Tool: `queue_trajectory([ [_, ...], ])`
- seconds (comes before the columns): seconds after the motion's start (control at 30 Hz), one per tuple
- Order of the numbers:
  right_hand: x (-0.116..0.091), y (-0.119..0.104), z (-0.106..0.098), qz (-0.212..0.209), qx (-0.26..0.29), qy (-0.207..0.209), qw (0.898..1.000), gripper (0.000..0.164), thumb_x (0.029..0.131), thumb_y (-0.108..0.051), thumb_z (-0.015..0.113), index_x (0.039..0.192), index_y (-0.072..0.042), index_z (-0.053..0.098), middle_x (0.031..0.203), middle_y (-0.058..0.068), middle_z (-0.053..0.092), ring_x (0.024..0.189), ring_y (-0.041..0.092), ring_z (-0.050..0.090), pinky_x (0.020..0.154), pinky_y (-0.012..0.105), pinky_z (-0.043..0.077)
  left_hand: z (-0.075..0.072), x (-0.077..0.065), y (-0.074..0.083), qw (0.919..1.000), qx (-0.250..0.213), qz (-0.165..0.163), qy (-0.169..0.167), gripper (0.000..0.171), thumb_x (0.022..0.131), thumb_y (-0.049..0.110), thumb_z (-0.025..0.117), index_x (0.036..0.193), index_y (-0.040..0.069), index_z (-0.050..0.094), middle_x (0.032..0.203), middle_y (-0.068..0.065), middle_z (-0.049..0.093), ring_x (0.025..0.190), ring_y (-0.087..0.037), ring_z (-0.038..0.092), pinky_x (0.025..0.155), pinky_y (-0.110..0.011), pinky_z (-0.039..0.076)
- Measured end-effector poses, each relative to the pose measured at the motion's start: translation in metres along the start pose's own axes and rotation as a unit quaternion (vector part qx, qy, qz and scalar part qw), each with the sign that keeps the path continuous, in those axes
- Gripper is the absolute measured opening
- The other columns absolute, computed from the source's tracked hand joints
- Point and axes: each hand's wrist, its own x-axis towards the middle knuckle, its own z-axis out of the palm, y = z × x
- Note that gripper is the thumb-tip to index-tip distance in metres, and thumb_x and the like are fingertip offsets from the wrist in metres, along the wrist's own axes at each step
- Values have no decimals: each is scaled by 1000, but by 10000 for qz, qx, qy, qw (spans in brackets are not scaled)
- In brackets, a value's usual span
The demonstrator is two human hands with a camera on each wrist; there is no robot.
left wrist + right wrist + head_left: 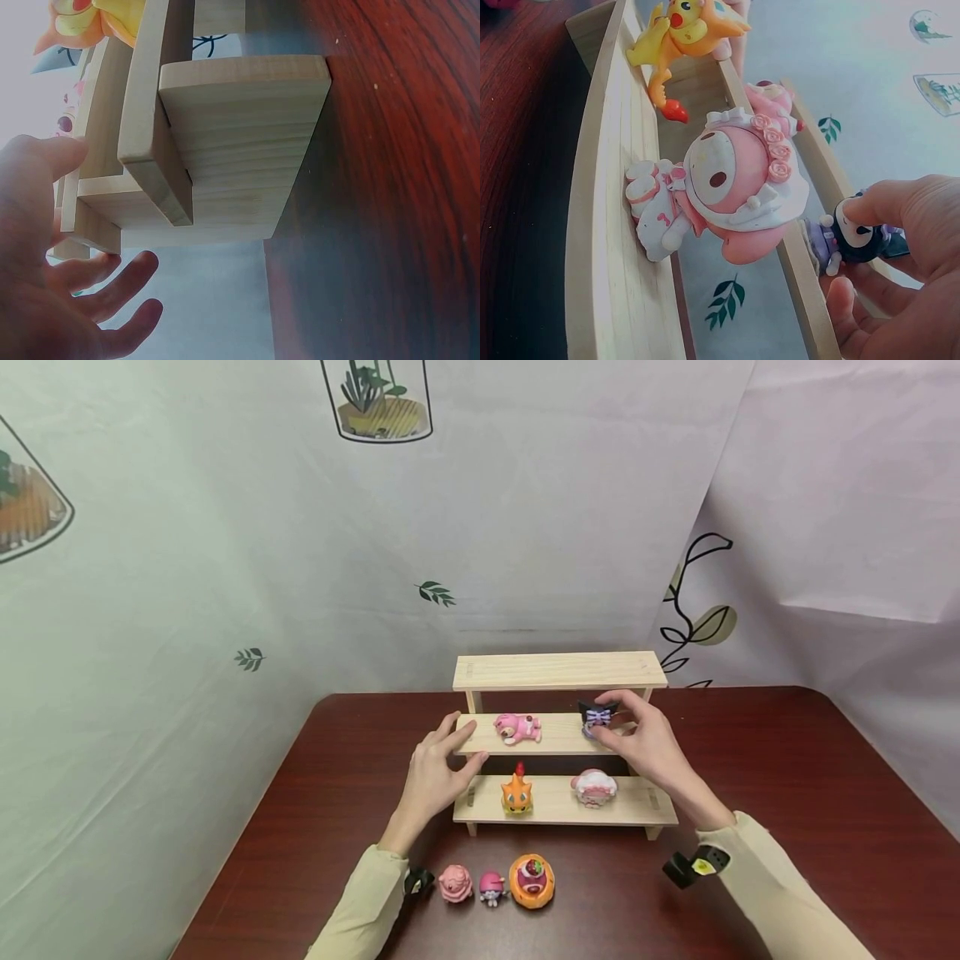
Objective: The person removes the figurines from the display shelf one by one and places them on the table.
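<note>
A three-tier wooden display stand (558, 672) stands on the table. My left hand (433, 777) holds the left end of its middle shelf, thumb at the front edge and fingers toward the back. With thumb and fingers, my right hand (651, 742) pinches a black and purple figurine (855, 234) at the right of that shelf. A pink figurine (517, 728) lies on the same shelf, left of centre. Below, an orange and yellow figurine (517, 793) and a pink figurine with a white veil (739, 180) stand on the bottom shelf.
In front of the stand, a round pink figurine (455, 883), a small pink-capped figurine (492, 888) and an orange tart-shaped piece (532, 882) sit in a row on the dark red table (337, 777). A pale printed cloth (525, 527) hangs behind.
</note>
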Motion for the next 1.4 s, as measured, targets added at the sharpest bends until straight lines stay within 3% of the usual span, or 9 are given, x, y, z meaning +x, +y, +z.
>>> queue_trajectory([
  [0.2,0,0,0,21,-69,2,10000,36,83,0,79,116,-2,65,99,13,68,81,20,64,68,30,53,0,0,0,10000,-1,24,3,47,84,26,81,125,5,71,134,-22,59,107,-46,62,87,-64,46],
  [0.67,-2,-4,-1,41,-64,5,10000,36,82,0,79,115,-2,65,101,14,69,80,19,65,65,24,52,0,1,0,10000,17,48,3,48,84,26,80,126,5,71,134,-22,59,105,-45,63,86,-64,46],
  [1.4,-15,-15,-1,-169,-74,0,9998,35,81,2,78,113,-4,65,100,11,68,83,20,65,62,29,53,0,1,1,10000,44,10,-20,48,85,26,80,126,5,70,135,-23,58,107,-46,62,88,-64,46],
])
